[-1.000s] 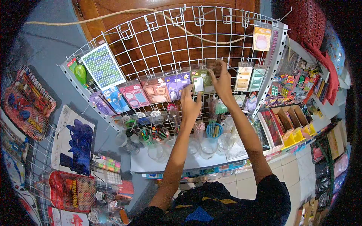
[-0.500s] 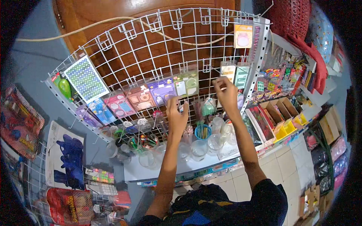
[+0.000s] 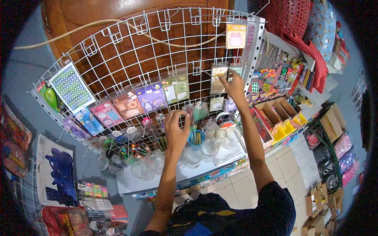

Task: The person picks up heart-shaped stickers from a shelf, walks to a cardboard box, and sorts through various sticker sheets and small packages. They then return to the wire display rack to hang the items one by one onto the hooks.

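My right hand (image 3: 235,87) is up at the right part of the white wire rack (image 3: 157,59), its thumb and forefinger closed at a cream-coloured pack (image 3: 218,80) that hangs there. Whether the fingers grip the pack is hard to make out. Lower and further left, my left hand (image 3: 177,129) has its fingers curved and the thumb apart, with nothing seen in it. Just behind it hang the green notepad pack (image 3: 176,90) and the purple pack (image 3: 151,96). An orange pack (image 3: 236,36) hangs higher on the rack.
Below the rack, clear plastic cups (image 3: 193,156) and a blue pen basket (image 3: 195,137) stand on a white shelf (image 3: 130,183). To the right are cardboard bins (image 3: 275,110) and yellow trays (image 3: 282,131). A blue toy set (image 3: 63,177) hangs at the left.
The view has shifted, so the rack appears further left. My right hand has come nearer the cream-coloured pack. My left hand is a little lower against the rack.
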A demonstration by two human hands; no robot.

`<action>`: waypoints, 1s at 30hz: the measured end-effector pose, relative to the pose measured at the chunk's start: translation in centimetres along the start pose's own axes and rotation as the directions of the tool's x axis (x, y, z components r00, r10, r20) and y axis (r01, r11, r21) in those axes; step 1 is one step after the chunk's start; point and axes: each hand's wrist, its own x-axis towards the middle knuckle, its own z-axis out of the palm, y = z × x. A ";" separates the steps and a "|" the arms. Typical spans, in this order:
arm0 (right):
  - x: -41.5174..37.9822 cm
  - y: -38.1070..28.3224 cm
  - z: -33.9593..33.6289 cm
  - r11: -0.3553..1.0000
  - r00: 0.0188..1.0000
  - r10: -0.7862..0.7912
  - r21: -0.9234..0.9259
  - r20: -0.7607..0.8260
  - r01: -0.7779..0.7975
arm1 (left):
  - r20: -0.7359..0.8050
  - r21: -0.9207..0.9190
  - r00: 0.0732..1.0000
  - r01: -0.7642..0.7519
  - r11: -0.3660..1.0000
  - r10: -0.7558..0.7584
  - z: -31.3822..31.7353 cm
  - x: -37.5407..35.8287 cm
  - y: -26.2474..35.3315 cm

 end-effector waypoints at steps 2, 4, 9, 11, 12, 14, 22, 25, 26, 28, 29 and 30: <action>0.4 -0.6 0.1 1.000 1.000 -0.010 0.024 0.025 0.010 | -0.008 0.014 1.000 -0.026 1.000 0.027 0.3 -0.2 -0.2; 0.8 0.1 1.1 0.993 0.999 -0.029 0.118 0.030 0.025 | -0.026 0.014 0.998 -0.060 0.998 0.061 0.5 -0.6 -0.4; 0.4 1.0 1.5 0.983 0.985 0.163 0.091 -0.063 -0.157 | -0.004 0.047 1.000 -0.025 0.999 0.026 0.2 -1.6 -0.6; -0.1 0.5 1.0 0.958 0.971 0.233 0.185 -0.053 -0.220 | 0.003 0.056 1.000 -0.013 0.998 0.013 0.0 -2.0 -0.6; 0.0 0.3 0.4 0.929 0.955 0.296 0.231 0.012 -0.291 | -0.002 0.072 0.999 -0.032 0.997 0.032 -0.1 -2.0 -0.6; -0.2 0.6 0.1 0.929 0.961 0.275 0.260 -0.004 -0.264 | 0.005 0.075 1.000 -0.030 0.997 0.029 -0.2 -2.2 -0.5; -1.2 1.4 -1.4 0.514 0.885 0.415 0.748 0.212 -0.420 | 0.007 -0.009 1.000 -0.001 1.000 0.001 0.9 -2.8 -1.2; -2.2 0.9 -2.7 0.462 0.895 0.394 0.796 0.212 -0.392 | 0.000 -0.010 1.000 0.005 1.000 -0.005 1.4 -3.1 -1.2; -2.3 1.2 -2.5 0.449 0.910 0.382 0.829 0.160 -0.334 | 0.003 -0.011 1.000 0.005 1.000 -0.005 1.5 -3.1 -1.1; -2.0 1.0 -2.8 0.496 0.931 0.350 0.822 0.104 -0.278 | 0.010 -0.014 1.000 0.009 1.000 -0.009 1.7 -3.1 -0.8; -2.0 1.0 -3.1 0.518 0.938 0.338 0.818 0.075 -0.251 | 0.016 -0.026 1.000 0.011 1.000 -0.010 1.8 -3.2 -0.6; -2.1 1.1 -3.3 0.509 0.946 0.320 0.831 0.060 -0.225 | 0.023 -0.037 1.000 0.009 0.999 -0.009 1.9 -3.1 -0.5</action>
